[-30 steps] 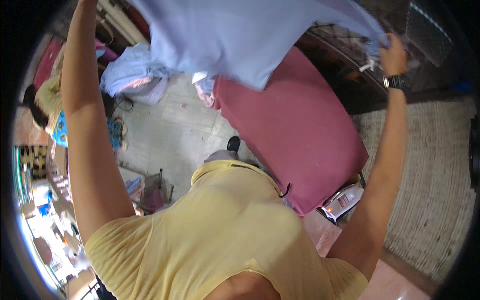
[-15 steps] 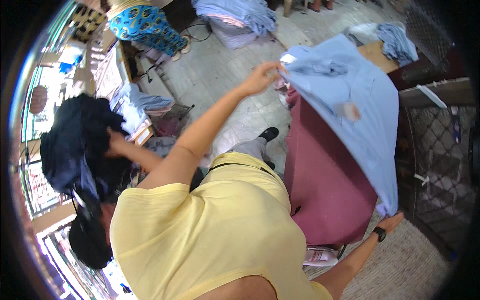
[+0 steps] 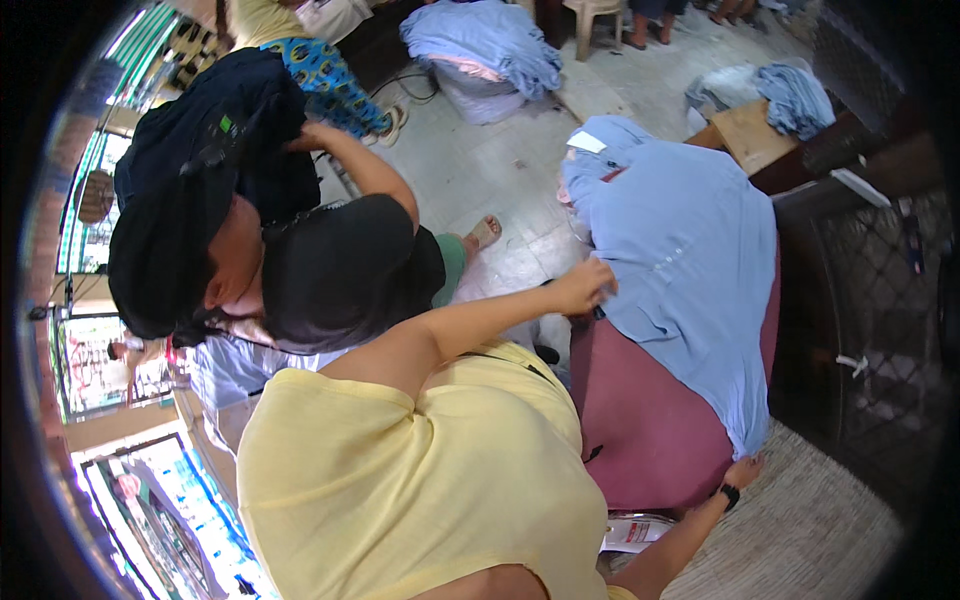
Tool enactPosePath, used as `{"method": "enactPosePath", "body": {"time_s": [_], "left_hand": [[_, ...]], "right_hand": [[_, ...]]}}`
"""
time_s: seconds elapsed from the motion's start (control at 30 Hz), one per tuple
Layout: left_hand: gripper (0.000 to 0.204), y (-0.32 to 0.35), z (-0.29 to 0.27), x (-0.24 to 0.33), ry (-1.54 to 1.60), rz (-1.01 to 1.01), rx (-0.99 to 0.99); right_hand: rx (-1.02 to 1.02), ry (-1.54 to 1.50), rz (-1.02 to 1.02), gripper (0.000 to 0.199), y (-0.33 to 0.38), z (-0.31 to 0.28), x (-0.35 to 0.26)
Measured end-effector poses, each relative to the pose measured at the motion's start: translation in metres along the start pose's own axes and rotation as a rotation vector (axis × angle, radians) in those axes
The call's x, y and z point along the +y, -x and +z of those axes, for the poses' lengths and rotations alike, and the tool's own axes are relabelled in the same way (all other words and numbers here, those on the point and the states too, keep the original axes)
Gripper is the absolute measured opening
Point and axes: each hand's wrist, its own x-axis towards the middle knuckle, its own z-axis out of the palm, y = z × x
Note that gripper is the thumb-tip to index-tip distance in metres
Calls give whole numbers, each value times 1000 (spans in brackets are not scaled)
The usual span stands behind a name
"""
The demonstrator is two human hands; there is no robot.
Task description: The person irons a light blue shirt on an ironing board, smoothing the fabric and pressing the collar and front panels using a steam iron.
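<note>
A light-blue shirt (image 3: 680, 230) lies spread over a padded board with a maroon cover (image 3: 650, 420). A white tag (image 3: 587, 142) shows at its far end. My right hand (image 3: 742, 470) pinches the gathered near end of the shirt at the board's near right edge. My left hand (image 3: 585, 287), fingers curled, is at the shirt's left edge. A small dark thing (image 3: 599, 312) shows just under its fingers; whether the hand holds it or the cloth is hidden.
Close on my left, a person in black (image 3: 340, 270) carries a bundle of dark cloth (image 3: 220, 120). Beyond are a pile of blue clothes (image 3: 485, 45), a cardboard box (image 3: 755, 135) and a plastic stool (image 3: 592, 20). A dark mesh panel (image 3: 880, 290) stands right of the board.
The shirt was held up and stretched; now it lies lower, on the board. My left hand has come off its far corner toward me. The person in black has moved forward on my left.
</note>
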Motion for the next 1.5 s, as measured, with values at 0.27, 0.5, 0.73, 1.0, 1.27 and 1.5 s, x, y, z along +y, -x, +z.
{"method": "enactPosePath", "body": {"time_s": [0.27, 0.5, 0.73, 1.0, 1.27, 1.5], "left_hand": [[39, -1, 59, 38, -198, 14, -259], [34, -17, 70, 53, -117, 68, -350], [38, -32, 94, 79, -11, 86, -307], [41, -34, 82, 114, 166, -160, -348], [29, -16, 81, 100, 157, -87, -445], [37, -9, 78, 97, 124, -133, -556]], "right_hand": [[163, -21, -42, 45, -10, 24, 8], [423, 377, 47, 60, 22, 13, -20], [170, -123, -357, 34, 63, 31, -95], [241, 10, 358, 40, 68, 63, -138], [404, -290, 318, 32, 69, 88, -126], [456, 18, 255, 29, 94, 102, -121]]}}
